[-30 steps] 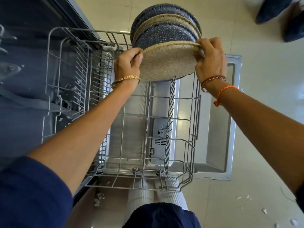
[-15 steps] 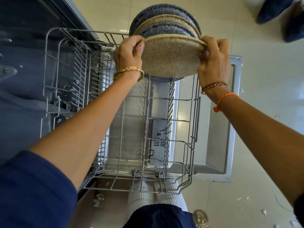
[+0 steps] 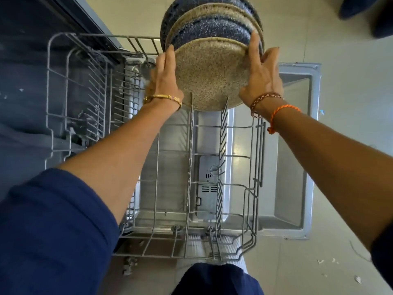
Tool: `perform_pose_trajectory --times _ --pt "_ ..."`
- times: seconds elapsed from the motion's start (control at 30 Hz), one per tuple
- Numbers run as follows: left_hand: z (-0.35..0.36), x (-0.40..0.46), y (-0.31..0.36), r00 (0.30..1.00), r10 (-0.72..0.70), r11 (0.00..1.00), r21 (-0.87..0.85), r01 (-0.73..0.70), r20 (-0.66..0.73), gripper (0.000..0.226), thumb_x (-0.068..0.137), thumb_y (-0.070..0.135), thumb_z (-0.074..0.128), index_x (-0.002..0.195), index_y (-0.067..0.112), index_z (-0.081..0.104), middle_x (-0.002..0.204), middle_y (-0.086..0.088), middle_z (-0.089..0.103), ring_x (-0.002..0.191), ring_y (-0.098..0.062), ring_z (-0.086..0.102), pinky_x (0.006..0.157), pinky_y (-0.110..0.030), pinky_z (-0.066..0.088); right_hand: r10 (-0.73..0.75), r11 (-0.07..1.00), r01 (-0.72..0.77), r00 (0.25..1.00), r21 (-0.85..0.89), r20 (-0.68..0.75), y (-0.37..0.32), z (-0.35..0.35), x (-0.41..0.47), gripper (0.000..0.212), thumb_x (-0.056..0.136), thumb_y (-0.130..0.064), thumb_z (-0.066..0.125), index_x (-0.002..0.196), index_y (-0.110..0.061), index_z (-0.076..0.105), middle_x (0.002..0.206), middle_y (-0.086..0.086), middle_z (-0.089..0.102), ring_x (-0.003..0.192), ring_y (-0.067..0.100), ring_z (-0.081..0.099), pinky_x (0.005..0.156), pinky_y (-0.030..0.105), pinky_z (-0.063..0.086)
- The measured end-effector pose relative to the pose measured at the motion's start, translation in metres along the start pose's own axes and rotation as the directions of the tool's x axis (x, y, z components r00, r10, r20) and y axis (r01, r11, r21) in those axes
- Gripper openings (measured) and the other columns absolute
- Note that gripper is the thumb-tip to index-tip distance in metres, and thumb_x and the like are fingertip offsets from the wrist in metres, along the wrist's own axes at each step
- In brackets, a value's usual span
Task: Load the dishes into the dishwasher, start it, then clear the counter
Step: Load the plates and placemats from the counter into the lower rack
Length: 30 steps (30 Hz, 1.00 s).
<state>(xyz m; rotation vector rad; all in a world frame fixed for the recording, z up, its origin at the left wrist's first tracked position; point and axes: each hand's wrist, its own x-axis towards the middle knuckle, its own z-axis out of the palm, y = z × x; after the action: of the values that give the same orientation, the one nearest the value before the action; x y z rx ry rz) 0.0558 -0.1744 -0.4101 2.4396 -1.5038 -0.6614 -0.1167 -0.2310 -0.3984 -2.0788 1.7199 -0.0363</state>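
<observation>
A beige speckled plate [image 3: 212, 75] stands on edge at the far end of the grey wire lower rack [image 3: 258, 158], its bottom rim down between the tines. Behind it stand a blue speckled plate [image 3: 212, 28], another beige one and another blue one. My left hand [image 3: 164, 77] lies against the front plate's left rim with straight fingers. My right hand [image 3: 262, 77] presses its right rim, fingers stretched upward. No thumb shows on the plate's near face.
The rack is pulled out over the open dishwasher door [image 3: 293, 145], whose detergent dispenser [image 3: 209, 188] shows through the wires. The dark tub [image 3: 25, 81] is at the left. Small white scraps [image 3: 331, 261] lie on the tiled floor; dark shapes [image 3: 361, 9] sit top right.
The beige plate has come down from above the rack into the tines. Both hands have gone from curled grips on its rim to straight fingers along its sides.
</observation>
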Motion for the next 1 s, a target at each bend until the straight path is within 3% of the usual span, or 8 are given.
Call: perform_pose_trajectory --times 0.07,0.23,0.4,0.53,0.63,0.8,0.9,1.0 --pt "0.004 -0.002 0.005 0.998 -0.055 0.998 -0.040 0.054 -0.010 0.079 0.087 -0.005 0.048 0.149 0.016 0.003 0.154 -0.006 0.014 0.127 -0.024 0.039 0.089 -0.026 0.040 -0.010 0.999 0.011 1.000 0.037 -0.023 0.003 0.003 0.002 0.090 0.076 0.009 0.048 0.147 -0.013 -0.003 0.136 0.018 0.027 0.105 0.032 0.046 0.087 0.038 0.050" --pt "0.001 -0.002 0.023 0.979 -0.201 0.967 -0.155 0.205 0.039 0.075 0.093 0.011 0.051 0.148 0.010 0.000 0.156 -0.007 0.003 0.143 -0.020 0.012 0.108 -0.020 0.014 -0.080 0.991 0.091 0.990 0.093 -0.116 0.013 0.004 -0.007 0.083 0.076 0.006 0.050 0.146 -0.007 0.008 0.132 0.016 0.037 0.103 0.032 0.048 0.085 0.040 0.049" --pt "-0.017 -0.026 0.033 0.982 -0.158 0.974 -0.180 0.138 -0.105 0.053 0.091 0.009 0.053 0.140 0.010 0.033 0.141 -0.008 0.040 0.129 -0.021 0.038 0.102 -0.020 0.028 -0.190 0.944 0.242 0.955 0.223 -0.229 0.009 -0.022 -0.029 0.044 0.076 0.009 0.049 0.118 0.000 0.045 0.116 0.018 0.047 0.090 0.024 0.050 0.074 0.037 0.049" --pt "-0.057 -0.079 0.046 0.961 -0.152 0.968 -0.232 0.097 -0.231 0.037 0.088 -0.003 0.050 0.123 0.007 0.052 0.120 -0.008 0.056 0.110 -0.019 0.053 0.083 -0.009 0.031 -0.344 0.863 0.436 0.878 0.255 -0.334 -0.014 -0.080 -0.066 0.025 0.076 -0.001 0.056 0.100 0.004 0.050 0.100 0.021 0.050 0.074 0.029 0.051 0.056 0.036 0.046" --pt "-0.105 -0.137 0.068 0.929 -0.116 0.946 -0.323 -0.004 -0.352 0.026 0.088 -0.005 0.047 0.110 0.000 0.061 0.105 -0.015 0.064 0.097 -0.026 0.060 0.072 -0.011 0.034 -0.314 0.802 0.495 0.826 0.335 -0.468 -0.043 -0.132 -0.109 0.020 0.076 -0.008 0.055 0.091 0.003 0.052 0.090 0.018 0.050 0.072 0.018 0.047 0.058 0.027 0.043" --pt "-0.182 -0.251 0.103 0.834 -0.040 0.885 -0.407 -0.226 -0.551 0.019 0.089 0.004 0.053 0.097 -0.005 0.066 0.088 -0.018 0.066 0.078 -0.019 0.060 0.070 -0.009 0.036 -0.157 0.549 0.556 0.802 0.625 -0.576 -0.094 -0.211 -0.212 0.017 0.081 -0.022 0.050 0.079 -0.007 0.055 0.078 -0.009 0.048 0.073 0.014 0.047 0.061 0.032 0.042" --pt "-0.213 -0.319 0.101 0.728 -0.159 0.837 -0.482 -0.258 -0.667 0.019 0.092 0.008 0.051 0.102 -0.002 0.064 0.088 -0.015 0.063 0.076 -0.014 0.058 0.071 -0.019 0.048 -0.246 0.387 0.663 0.744 0.640 -0.622 -0.118 -0.239 -0.281 0.010 0.083 -0.018 0.049 0.076 -0.016 0.055 0.073 -0.012 0.049 0.069 -0.003 0.044 0.062 0.016 0.037" --pt "-0.229 -0.403 0.076 0.628 -0.234 0.864 -0.455 -0.216 -0.742 0.019 0.091 0.006 0.052 0.102 -0.003 0.064 0.090 -0.015 0.066 0.082 -0.014 0.059 0.074 -0.023 0.049 -0.374 0.179 0.641 0.746 0.747 -0.550 -0.149 -0.243 -0.354 0.012 0.084 -0.019 0.048 0.074 -0.017 0.054 0.068 -0.002 0.051 0.064 0.000 0.045 0.058 0.016 0.037"
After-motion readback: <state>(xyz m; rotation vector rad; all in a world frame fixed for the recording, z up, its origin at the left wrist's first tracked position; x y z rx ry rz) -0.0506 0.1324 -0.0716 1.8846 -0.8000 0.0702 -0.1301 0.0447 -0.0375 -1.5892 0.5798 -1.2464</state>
